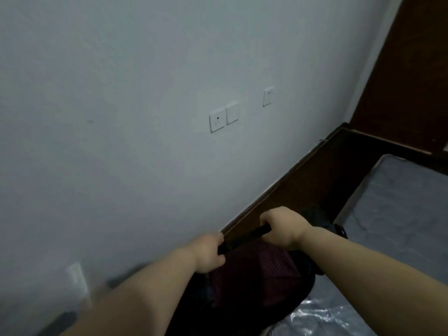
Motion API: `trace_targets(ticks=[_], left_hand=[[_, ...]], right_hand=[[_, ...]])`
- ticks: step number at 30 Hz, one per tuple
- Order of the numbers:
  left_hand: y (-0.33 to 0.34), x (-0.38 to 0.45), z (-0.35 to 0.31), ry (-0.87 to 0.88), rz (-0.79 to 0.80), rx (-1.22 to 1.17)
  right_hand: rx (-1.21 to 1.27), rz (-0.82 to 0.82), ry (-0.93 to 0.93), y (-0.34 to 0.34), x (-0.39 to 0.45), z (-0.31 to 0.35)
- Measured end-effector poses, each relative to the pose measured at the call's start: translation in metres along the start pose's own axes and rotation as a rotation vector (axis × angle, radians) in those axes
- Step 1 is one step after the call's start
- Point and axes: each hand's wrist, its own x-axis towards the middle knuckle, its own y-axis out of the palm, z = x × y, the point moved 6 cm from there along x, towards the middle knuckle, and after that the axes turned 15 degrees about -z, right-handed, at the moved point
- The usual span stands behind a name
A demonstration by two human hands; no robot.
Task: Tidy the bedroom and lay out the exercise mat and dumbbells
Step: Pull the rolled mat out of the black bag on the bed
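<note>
Both of my hands grip a black bar-shaped edge point(244, 238) of a dark bundle close to the wall. My left hand point(208, 253) curls round its lower left end. My right hand point(283, 226) curls round its upper right end. Below the bar hangs dark maroon gridded material point(266, 270) with black fabric around it; what the bundle is I cannot tell. No dumbbells are in view.
A pale wall point(121, 117) fills most of the view, with three white switch plates point(224, 118). A dark wooden bed frame point(322, 175) runs along the wall, holding a grey mattress point(400, 207). Shiny plastic wrap point(322, 316) lies bottom right. Another white plate point(76, 277) sits low left.
</note>
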Motion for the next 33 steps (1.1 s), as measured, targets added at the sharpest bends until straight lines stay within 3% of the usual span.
trace_targets(ticks=[8, 11, 16, 33], left_hand=[[-0.012, 0.200, -0.074, 0.239, 0.177, -0.013], [-0.020, 0.272, -0.115, 0.348, 0.166, 0.000], [-0.037, 0.391, -0.174, 0.429, 0.153, -0.015], [-0.032, 0.830, -0.505, 0.750, 0.226, -0.020]], right_hand=[[-0.021, -0.134, 0.406, -0.049, 0.073, -0.141], [0.003, -0.192, 0.529, -0.060, 0.101, -0.207], [0.051, -0.273, 0.606, -0.086, 0.168, -0.302], [-0.037, -0.385, 0.944, -0.252, 0.358, -0.704]])
